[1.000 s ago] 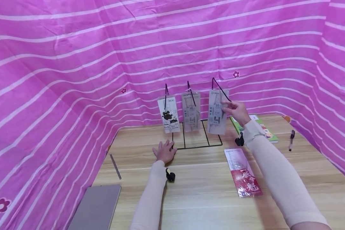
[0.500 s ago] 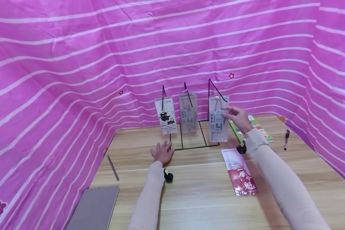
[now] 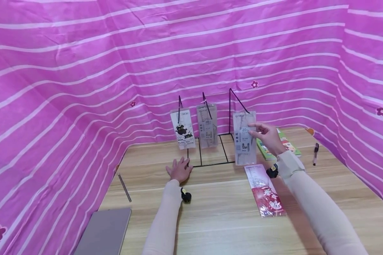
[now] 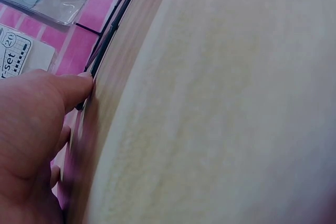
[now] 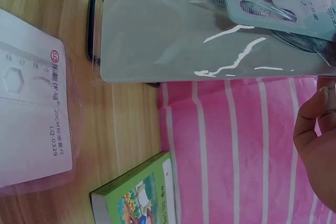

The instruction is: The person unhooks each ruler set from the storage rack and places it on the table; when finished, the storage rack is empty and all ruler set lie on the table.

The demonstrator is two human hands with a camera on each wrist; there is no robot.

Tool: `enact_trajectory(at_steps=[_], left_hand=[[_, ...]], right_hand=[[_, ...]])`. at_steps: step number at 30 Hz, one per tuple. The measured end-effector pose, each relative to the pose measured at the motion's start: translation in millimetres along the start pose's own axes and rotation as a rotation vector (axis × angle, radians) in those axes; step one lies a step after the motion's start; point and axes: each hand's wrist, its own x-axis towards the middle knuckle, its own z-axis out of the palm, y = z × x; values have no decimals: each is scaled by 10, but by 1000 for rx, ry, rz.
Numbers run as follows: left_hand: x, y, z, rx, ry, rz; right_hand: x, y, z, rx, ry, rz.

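A clear-sleeved ruler set (image 3: 242,148) is pinched at its right edge by the thumb and fingers of my right hand (image 3: 268,136). Its top overlaps the tip of the rightmost arm of a black wire rack (image 3: 214,164). In the right wrist view that ruler set (image 5: 157,35) fills the top. My left hand (image 3: 180,170) lies with spread fingers at the rack's front left corner, its thumb (image 4: 79,85) against the wire in the left wrist view. On the left arm hangs a ruler set with black cats (image 3: 186,129); another grey ruler set (image 3: 207,131) hangs from the middle arm.
A red and white ruler set (image 3: 266,198) lies in front of the rack. To the right are a green book (image 3: 282,141) and a black-capped pen (image 3: 315,154). A thin grey rod (image 3: 124,187) and a grey flat board (image 3: 103,232) lie left. Pink striped cloth surrounds the table.
My right hand has drawn its ruler set forward and down along the rack's right arm to the tip. My left hand has stayed at the rack's corner. The head view has shifted slightly.
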Motion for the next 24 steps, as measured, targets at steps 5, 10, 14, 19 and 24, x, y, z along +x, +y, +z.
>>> enact_trajectory(at_steps=[5, 10, 14, 19, 24], left_hand=[[-15, 4, 7, 9, -4, -2], [-14, 3, 10, 11, -2, -6], [-9, -7, -18, 9, 8, -4], [-18, 0, -47, -1, 15, -3], [-21, -5, -16, -3, 16, 18]], right_hand=[[-151, -146, 12, 12, -11, 37], [-271, -273, 11, 43, -20, 57], [-281, -266, -2, 59, -25, 64], [-274, -135, -30, 62, -21, 40], [-374, -156, -49, 42, -26, -2]])
